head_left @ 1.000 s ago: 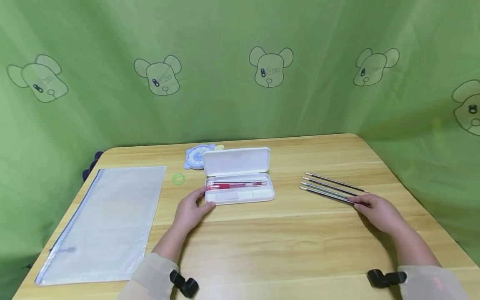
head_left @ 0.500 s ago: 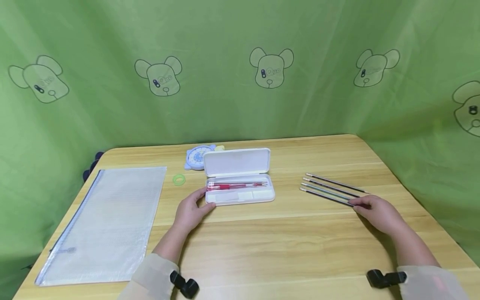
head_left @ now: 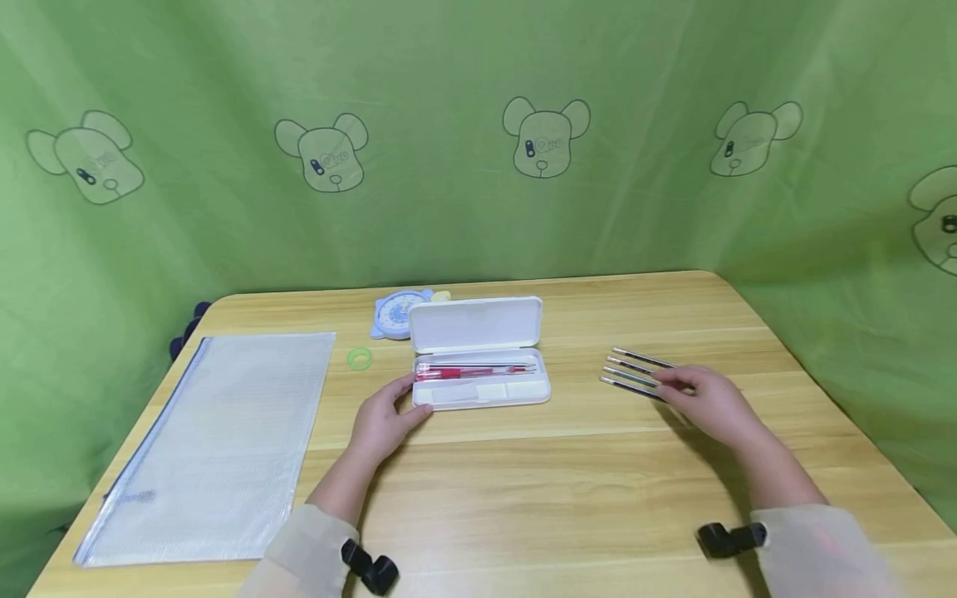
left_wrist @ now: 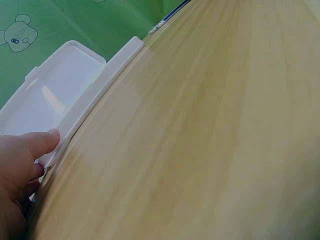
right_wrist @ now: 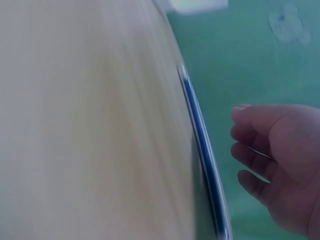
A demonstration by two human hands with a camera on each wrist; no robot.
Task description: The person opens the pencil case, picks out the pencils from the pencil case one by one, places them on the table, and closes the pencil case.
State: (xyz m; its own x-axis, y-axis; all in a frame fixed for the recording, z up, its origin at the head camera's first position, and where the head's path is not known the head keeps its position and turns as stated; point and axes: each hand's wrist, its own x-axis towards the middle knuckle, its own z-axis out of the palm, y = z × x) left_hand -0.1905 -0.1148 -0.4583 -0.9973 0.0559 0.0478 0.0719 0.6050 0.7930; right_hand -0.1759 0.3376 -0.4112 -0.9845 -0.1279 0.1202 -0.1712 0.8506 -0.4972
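Observation:
An open white pencil case (head_left: pixel 489 392) with a red pen (head_left: pixel 449 373) and other slim writing sticks inside lies at mid-table in the head view. My left hand (head_left: pixel 383 422) grips its left end, the thumb at the near corner and the fingers along the side; in the left wrist view the thumb presses on the case's edge. To the right several dark pencils (head_left: pixel 628 383) lie side by side. Over their near ends hovers my right hand (head_left: pixel 706 403), part of them hidden under it. The right wrist view shows this hand with loosely bent fingers, nothing in them, apart from a blue pencil (right_wrist: pixel 205 145).
A translucent mesh zip pouch (head_left: pixel 217 448) covers the table's left side. Behind the case sits a blue round clock-like object (head_left: pixel 395 315), and left of it a green ring (head_left: pixel 360 359). A green curtain (head_left: pixel 449 208) closes off the back and sides of the wooden table (head_left: pixel 561 498).
My right hand has left the pencils' near ends and moved left and up over them. The pencils stay where they were. My left hand keeps its hold on the pencil case.

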